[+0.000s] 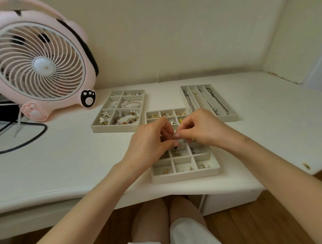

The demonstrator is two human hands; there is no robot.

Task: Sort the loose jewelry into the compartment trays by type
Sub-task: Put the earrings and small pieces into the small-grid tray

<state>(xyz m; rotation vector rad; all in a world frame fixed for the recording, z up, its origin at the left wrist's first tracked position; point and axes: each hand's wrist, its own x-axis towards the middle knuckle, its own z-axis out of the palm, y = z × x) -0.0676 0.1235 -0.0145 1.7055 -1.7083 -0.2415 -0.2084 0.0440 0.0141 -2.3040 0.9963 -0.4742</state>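
Note:
Both hands meet over a long beige tray (185,174) of small square compartments that holds earrings and small charms. My left hand (152,141) and my right hand (201,129) pinch a tiny piece of jewelry (175,136) between their fingertips, just above the tray's middle rows. The piece is too small and too covered to tell its type. Farther back on the left, a beige tray (119,128) holds bracelets and brooches. A beige tray (229,117) at the back right has long slots with necklaces in them.
A pink cat-shaped desk fan (39,66) stands at the back left, its black cable (27,142) looping over the white table (65,164). The wall closes off the back and right side. My knees show below the table's front edge.

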